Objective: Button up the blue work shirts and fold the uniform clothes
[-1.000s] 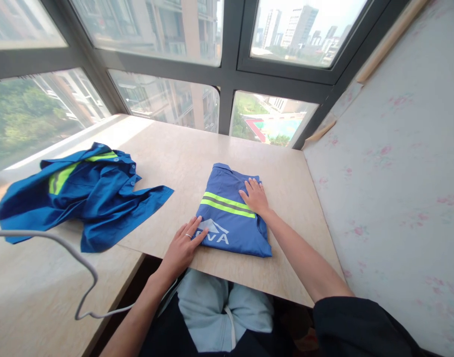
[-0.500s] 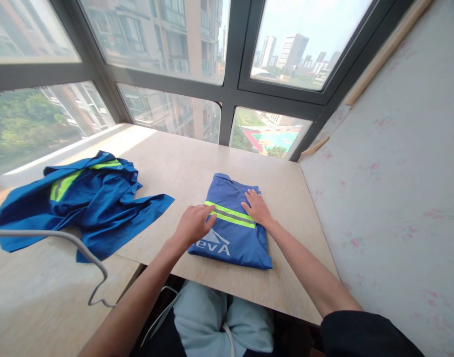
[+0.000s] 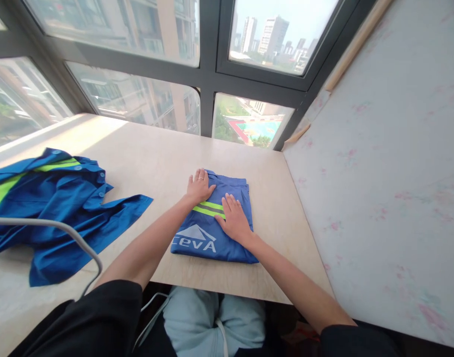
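Note:
A folded blue work jacket [image 3: 227, 250] lies on the table in front of me, with a yellow-green reflective stripe across it and white lettering near its front edge. On its far left corner rests my left hand [image 3: 200, 187], fingers stretched out and a ring on one of them. My right hand [image 3: 234, 218] lies flat on the jacket's middle right, covering part of the stripe. Both hands press on the cloth from above and grip nothing. To the left, a second blue garment [image 3: 70, 198] with buttons and the same bright stripe is spread out in loose folds.
The pale table [image 3: 282, 218] runs up to a dark window frame [image 3: 208, 79]. A flowered wall [image 3: 379, 188] borders it on the right. A grey cable [image 3: 68, 229] arches across the lower left, over the loose garment.
My left hand has moved forward onto the jacket's far left corner and spread out. My right hand has slid inward and nearer, over the stripe. The view has shifted to the right.

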Demonstrator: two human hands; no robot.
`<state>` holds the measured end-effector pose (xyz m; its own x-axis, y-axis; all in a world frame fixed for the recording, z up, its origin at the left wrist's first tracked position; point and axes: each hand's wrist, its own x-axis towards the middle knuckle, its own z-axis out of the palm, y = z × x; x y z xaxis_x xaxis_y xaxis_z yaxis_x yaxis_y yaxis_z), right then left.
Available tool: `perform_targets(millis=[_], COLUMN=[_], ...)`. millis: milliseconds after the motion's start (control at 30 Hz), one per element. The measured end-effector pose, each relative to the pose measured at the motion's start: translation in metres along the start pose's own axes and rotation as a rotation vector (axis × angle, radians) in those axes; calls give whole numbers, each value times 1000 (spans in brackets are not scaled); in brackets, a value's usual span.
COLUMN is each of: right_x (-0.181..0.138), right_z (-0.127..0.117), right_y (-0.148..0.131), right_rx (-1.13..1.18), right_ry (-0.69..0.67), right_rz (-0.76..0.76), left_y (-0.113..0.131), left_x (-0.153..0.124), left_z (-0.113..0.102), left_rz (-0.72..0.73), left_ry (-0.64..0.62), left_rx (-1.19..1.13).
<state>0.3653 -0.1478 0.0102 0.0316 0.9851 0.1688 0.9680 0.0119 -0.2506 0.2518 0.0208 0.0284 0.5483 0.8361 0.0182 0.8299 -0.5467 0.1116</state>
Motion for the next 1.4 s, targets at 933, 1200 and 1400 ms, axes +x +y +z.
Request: perform_targets(millis=[933, 1200, 1400], right_x=[42, 113, 117], right_z=[-18, -27, -36], right_y=[40, 65, 69], right_rx=[293, 462, 582], right_ry=[139, -135, -300], right_rz=[130, 317, 313], left_y=[-5, -6, -7], left_x=[0, -4, -4], left_z=[5, 21, 20], left_rz=[110, 102, 85], left_ry=[82, 97, 92], left_rx=[-16, -62, -113])
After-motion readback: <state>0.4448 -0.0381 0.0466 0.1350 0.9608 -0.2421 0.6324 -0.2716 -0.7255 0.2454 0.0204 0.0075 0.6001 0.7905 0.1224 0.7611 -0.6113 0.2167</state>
